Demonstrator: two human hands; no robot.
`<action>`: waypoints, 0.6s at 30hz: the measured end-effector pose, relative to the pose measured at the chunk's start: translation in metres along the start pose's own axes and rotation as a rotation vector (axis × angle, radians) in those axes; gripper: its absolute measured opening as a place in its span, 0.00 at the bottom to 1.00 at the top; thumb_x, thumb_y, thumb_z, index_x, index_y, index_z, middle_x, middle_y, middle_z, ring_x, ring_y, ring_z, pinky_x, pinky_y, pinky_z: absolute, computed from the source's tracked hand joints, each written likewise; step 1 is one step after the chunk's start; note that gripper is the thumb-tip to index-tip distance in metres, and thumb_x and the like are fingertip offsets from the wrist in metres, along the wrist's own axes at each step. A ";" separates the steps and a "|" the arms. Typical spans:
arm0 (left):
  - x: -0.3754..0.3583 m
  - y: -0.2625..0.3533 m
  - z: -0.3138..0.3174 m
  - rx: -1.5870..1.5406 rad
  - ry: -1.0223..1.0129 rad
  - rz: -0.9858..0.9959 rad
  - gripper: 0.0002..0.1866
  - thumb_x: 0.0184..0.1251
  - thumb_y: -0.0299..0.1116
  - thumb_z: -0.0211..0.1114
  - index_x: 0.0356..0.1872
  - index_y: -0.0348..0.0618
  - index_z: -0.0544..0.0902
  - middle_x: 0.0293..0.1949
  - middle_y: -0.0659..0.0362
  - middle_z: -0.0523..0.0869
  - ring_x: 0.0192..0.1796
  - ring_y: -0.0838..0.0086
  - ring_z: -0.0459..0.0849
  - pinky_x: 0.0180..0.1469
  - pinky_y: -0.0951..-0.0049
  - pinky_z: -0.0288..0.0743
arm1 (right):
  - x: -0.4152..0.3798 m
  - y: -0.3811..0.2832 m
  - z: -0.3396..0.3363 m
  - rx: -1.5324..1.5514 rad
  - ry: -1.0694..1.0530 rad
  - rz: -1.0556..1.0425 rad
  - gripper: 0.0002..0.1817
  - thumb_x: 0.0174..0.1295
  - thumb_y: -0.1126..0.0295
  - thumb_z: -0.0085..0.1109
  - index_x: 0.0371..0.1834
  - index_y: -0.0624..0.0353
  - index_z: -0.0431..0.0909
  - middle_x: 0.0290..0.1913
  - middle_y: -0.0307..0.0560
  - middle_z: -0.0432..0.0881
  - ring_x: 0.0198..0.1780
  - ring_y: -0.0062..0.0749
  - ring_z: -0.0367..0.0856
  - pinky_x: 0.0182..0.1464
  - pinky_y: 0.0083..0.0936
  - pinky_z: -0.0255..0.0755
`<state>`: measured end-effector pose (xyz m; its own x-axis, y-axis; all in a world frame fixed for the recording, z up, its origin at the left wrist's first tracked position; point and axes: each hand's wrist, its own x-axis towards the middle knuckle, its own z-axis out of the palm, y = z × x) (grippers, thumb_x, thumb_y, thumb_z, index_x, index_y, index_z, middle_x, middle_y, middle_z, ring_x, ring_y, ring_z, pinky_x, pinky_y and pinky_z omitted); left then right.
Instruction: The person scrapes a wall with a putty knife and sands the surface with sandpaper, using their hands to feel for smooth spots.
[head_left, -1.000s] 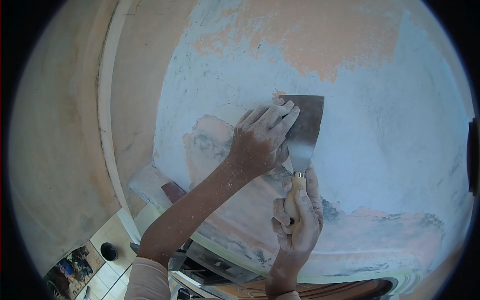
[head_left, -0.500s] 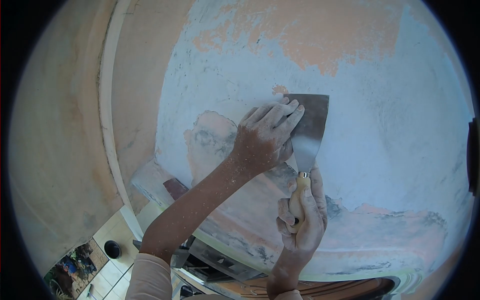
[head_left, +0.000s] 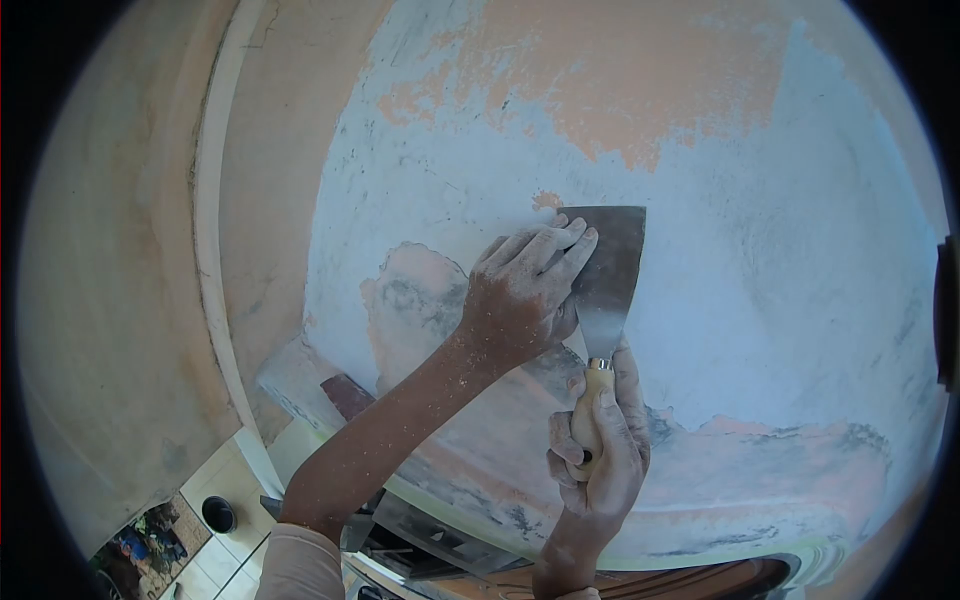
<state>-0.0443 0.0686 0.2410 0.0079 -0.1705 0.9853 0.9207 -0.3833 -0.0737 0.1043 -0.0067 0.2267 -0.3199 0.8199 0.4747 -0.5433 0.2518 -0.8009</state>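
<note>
A putty knife (head_left: 612,265) with a wide metal blade and a pale wooden handle stands upright against the wall (head_left: 740,290), its blade edge at the top. My right hand (head_left: 615,440) is closed around the handle (head_left: 588,420) from below. My left hand (head_left: 520,285), whitened with dust, lies at the left side of the blade. Its fingers are stretched out, with the tips flat on the blade face; the thumb is mostly hidden. Just above the blade's left corner is a small bare orange patch (head_left: 547,200).
Peeled pinkish areas (head_left: 420,280) show left of and below my hands. A dark reddish-brown piece (head_left: 347,396) lies on the ledge at lower left. Below are a black bucket (head_left: 219,514) on floor tiles and a dark carved wooden surface (head_left: 700,582).
The whole view has shifted, so wall, hands and putty knife appear slightly lower and further left. Both hands keep the same pose on the putty knife, with little visible movement against the wall.
</note>
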 end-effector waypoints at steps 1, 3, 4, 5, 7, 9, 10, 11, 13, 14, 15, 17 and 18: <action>0.001 0.000 0.002 -0.012 0.028 -0.012 0.21 0.43 0.26 0.60 0.45 0.38 0.80 0.42 0.52 0.82 0.48 0.60 0.81 0.46 0.66 0.75 | -0.002 0.000 0.000 0.004 -0.008 0.001 0.27 0.65 0.74 0.40 0.67 0.67 0.50 0.37 0.48 0.71 0.13 0.13 0.61 0.07 0.06 0.49; -0.002 0.008 -0.005 -0.029 -0.049 -0.016 0.21 0.43 0.25 0.60 0.45 0.38 0.79 0.42 0.53 0.82 0.48 0.60 0.81 0.46 0.65 0.75 | -0.007 -0.001 -0.001 0.010 -0.036 -0.012 0.27 0.65 0.74 0.40 0.67 0.67 0.50 0.37 0.48 0.71 0.13 0.13 0.61 0.07 0.06 0.49; -0.002 0.009 -0.009 -0.034 -0.079 -0.016 0.21 0.43 0.25 0.60 0.45 0.38 0.79 0.42 0.53 0.82 0.48 0.60 0.81 0.46 0.65 0.75 | -0.008 -0.001 -0.004 0.005 -0.034 -0.013 0.27 0.65 0.74 0.41 0.67 0.66 0.50 0.37 0.48 0.71 0.13 0.13 0.61 0.07 0.07 0.50; 0.000 0.005 -0.007 -0.031 -0.049 -0.017 0.21 0.43 0.25 0.60 0.45 0.38 0.79 0.42 0.53 0.82 0.48 0.60 0.81 0.46 0.65 0.75 | -0.006 0.001 -0.008 -0.001 -0.040 -0.017 0.27 0.65 0.74 0.41 0.67 0.66 0.50 0.37 0.48 0.71 0.13 0.13 0.61 0.07 0.07 0.50; 0.000 0.001 -0.002 -0.030 -0.003 -0.030 0.21 0.44 0.26 0.61 0.46 0.38 0.79 0.42 0.53 0.82 0.48 0.60 0.81 0.46 0.65 0.75 | -0.002 -0.001 -0.006 -0.020 -0.046 -0.020 0.27 0.65 0.73 0.41 0.68 0.66 0.50 0.37 0.48 0.71 0.13 0.13 0.61 0.07 0.07 0.50; -0.002 0.005 -0.003 -0.024 -0.027 -0.027 0.22 0.44 0.26 0.61 0.46 0.38 0.79 0.42 0.53 0.82 0.48 0.60 0.81 0.46 0.65 0.75 | -0.003 0.002 0.004 -0.032 -0.034 -0.019 0.27 0.65 0.73 0.42 0.68 0.65 0.50 0.36 0.47 0.71 0.14 0.13 0.62 0.07 0.08 0.50; -0.003 0.006 -0.004 -0.017 -0.039 -0.024 0.22 0.44 0.27 0.62 0.46 0.38 0.79 0.42 0.53 0.82 0.49 0.60 0.81 0.46 0.65 0.75 | -0.004 0.002 -0.001 -0.030 -0.043 -0.011 0.28 0.65 0.73 0.42 0.68 0.65 0.49 0.37 0.47 0.71 0.15 0.13 0.62 0.07 0.08 0.50; -0.004 0.006 -0.007 -0.008 -0.050 -0.020 0.22 0.44 0.27 0.62 0.46 0.38 0.79 0.42 0.52 0.82 0.49 0.61 0.81 0.46 0.64 0.75 | -0.006 0.001 -0.006 -0.025 -0.034 0.002 0.28 0.65 0.73 0.42 0.68 0.65 0.49 0.37 0.47 0.71 0.15 0.13 0.62 0.07 0.08 0.50; -0.001 0.001 -0.005 0.000 -0.023 -0.010 0.22 0.44 0.28 0.62 0.47 0.38 0.78 0.43 0.52 0.82 0.49 0.61 0.81 0.46 0.64 0.75 | -0.004 -0.002 -0.011 -0.021 -0.038 0.024 0.28 0.66 0.73 0.41 0.68 0.64 0.49 0.38 0.48 0.71 0.15 0.14 0.62 0.07 0.08 0.50; -0.001 0.000 -0.004 -0.001 -0.019 -0.009 0.22 0.44 0.28 0.63 0.47 0.38 0.78 0.43 0.52 0.81 0.49 0.61 0.81 0.46 0.64 0.75 | -0.001 0.001 -0.008 -0.026 -0.039 0.009 0.27 0.65 0.73 0.41 0.68 0.64 0.49 0.37 0.48 0.71 0.14 0.14 0.62 0.07 0.08 0.50; 0.000 0.001 -0.005 -0.014 -0.034 -0.040 0.23 0.44 0.28 0.62 0.48 0.38 0.78 0.44 0.53 0.81 0.49 0.62 0.80 0.47 0.64 0.74 | 0.004 0.004 0.000 -0.029 -0.031 -0.002 0.27 0.65 0.74 0.40 0.68 0.64 0.49 0.37 0.48 0.71 0.14 0.14 0.62 0.07 0.08 0.50; 0.004 0.001 -0.008 -0.038 -0.058 -0.097 0.25 0.44 0.27 0.62 0.50 0.38 0.76 0.47 0.54 0.80 0.51 0.63 0.78 0.49 0.65 0.73 | 0.003 0.004 0.001 -0.024 -0.031 -0.005 0.27 0.65 0.74 0.39 0.68 0.64 0.50 0.37 0.47 0.71 0.13 0.14 0.61 0.06 0.08 0.50; 0.001 0.002 -0.009 -0.019 -0.075 -0.065 0.25 0.44 0.27 0.62 0.49 0.38 0.77 0.46 0.54 0.80 0.50 0.63 0.79 0.48 0.65 0.74 | -0.002 0.001 -0.003 -0.014 -0.039 0.004 0.27 0.65 0.75 0.39 0.68 0.64 0.50 0.36 0.47 0.72 0.13 0.14 0.61 0.06 0.08 0.50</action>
<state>-0.0463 0.0597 0.2404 -0.0217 -0.0768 0.9968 0.9124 -0.4090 -0.0117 0.1068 -0.0060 0.2237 -0.3522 0.8005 0.4849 -0.5310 0.2557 -0.8078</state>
